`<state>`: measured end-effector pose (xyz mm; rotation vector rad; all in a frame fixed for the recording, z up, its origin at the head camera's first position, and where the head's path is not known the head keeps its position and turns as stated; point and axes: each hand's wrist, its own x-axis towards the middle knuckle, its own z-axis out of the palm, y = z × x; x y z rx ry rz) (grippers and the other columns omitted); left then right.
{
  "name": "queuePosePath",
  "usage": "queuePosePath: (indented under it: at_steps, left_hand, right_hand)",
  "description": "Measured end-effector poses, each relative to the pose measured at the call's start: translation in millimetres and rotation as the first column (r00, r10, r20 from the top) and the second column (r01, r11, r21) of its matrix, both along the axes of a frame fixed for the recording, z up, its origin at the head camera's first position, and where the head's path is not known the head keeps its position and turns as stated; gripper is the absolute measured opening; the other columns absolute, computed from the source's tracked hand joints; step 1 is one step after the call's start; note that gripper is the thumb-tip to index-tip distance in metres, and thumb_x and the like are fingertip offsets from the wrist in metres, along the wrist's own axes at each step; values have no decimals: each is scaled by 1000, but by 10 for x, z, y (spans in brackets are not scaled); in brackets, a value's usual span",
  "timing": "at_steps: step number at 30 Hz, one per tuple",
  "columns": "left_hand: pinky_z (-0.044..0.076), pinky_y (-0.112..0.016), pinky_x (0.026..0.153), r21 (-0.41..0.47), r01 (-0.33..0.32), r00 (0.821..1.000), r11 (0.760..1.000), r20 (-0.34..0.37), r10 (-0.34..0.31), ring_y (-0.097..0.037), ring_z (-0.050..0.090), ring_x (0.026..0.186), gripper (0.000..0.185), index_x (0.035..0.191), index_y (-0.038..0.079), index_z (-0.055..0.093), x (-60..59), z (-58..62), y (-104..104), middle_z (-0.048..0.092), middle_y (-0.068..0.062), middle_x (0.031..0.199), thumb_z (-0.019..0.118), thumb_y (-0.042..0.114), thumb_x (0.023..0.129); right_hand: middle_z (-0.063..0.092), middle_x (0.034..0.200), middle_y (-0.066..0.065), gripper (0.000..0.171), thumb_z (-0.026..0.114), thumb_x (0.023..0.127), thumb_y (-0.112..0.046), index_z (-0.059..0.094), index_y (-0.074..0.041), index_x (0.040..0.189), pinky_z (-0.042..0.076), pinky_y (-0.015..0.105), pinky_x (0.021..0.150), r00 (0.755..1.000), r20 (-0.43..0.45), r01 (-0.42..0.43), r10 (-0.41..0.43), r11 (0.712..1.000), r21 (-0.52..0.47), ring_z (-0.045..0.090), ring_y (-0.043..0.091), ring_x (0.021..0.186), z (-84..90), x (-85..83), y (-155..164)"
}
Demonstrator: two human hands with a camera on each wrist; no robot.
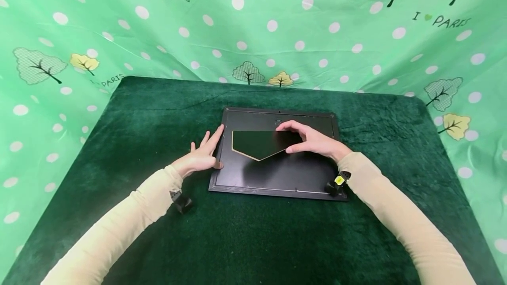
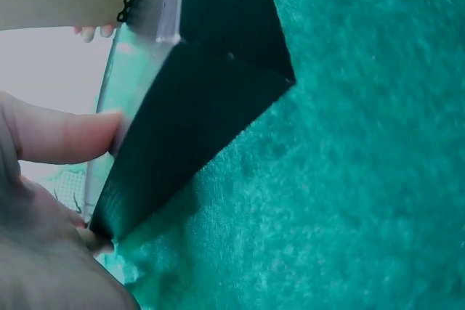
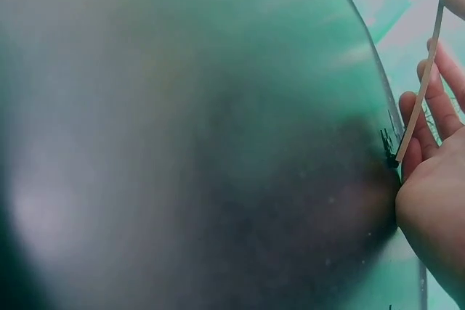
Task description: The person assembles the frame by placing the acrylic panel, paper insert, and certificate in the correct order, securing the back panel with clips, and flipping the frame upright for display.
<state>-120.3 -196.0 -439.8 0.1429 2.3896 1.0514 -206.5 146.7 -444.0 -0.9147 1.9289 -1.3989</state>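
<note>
While the frame lies face-down: everything below is placed relative to that black picture frame (image 1: 277, 175)

Frame: flat on the dark green cloth (image 1: 158, 113), about the middle of the table, back panel up, long side toward the person

Stand flap: a dark pointed easel flap (image 1: 259, 143) with a pale cut edge, on the upper middle of the frame's back, lifted a little at its right end

Right hand: the right hand (image 1: 313, 140) reaches over the frame's upper right part; thumb and fingers pinch the flap's right edge, and the right wrist view shows the thin pale edge between the fingers

Left hand: the left hand (image 1: 202, 155) rests at the frame's left edge, fingers straight, fingertips pressed against the rim; it grips nothing

Backdrop: a light green curtain (image 1: 253, 25) with dots and trees hangs behind the frame's far side

Handling, frame: likely stiff and fairly light; the left wrist view hints at a clear pane at the rim, so probably breakable if dropped or twisted; best taken by two opposite rims

Handling, flap: thin board, stiff but easy to crease or tear at its hinge; best held near the free edge, with gentle pull

Slip risk: the plush cloth should keep the frame from sliding much
</note>
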Motion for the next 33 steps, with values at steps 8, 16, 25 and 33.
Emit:
queuePosePath:
  at_steps: [8,16,25,33]
  left_hand:
    - [-21,-66,98,-15,6,1000,1000,9,-6,-25,-23,142,109,155,21,-11,-17,15,38,-12,0,161,63,3,77]
    - [-21,-64,100,-10,-1,1000,1000,-18,1,-25,-20,143,106,155,21,-10,-12,31,80,-10,0,161,63,4,79]
    - [-22,-60,101,49,42,999,998,-4,-42,-22,-23,142,102,154,23,-12,12,-62,21,-13,0,160,63,11,85]
    - [-19,-59,104,269,-67,983,961,182,18,-23,-34,136,94,154,37,-5,-5,-32,-197,-25,-4,157,60,14,91]
  right_hand:
    - [45,137,4,54,72,87,-11,49,-11,136,23,46,107,1000,-9,9,-9,1000,3,38,20,127,3,-9,8]
    - [44,137,5,54,72,87,-10,49,-10,136,22,47,107,1000,-10,11,-11,1000,10,37,21,127,44,-18,30]
    - [44,137,3,56,73,86,-11,49,-12,136,21,47,107,999,-35,24,-23,998,54,37,21,128,15,38,53]
    - [44,138,-1,53,73,88,-17,52,-18,136,23,46,108,997,-81,0,7,996,92,35,17,130,-2,46,-43]
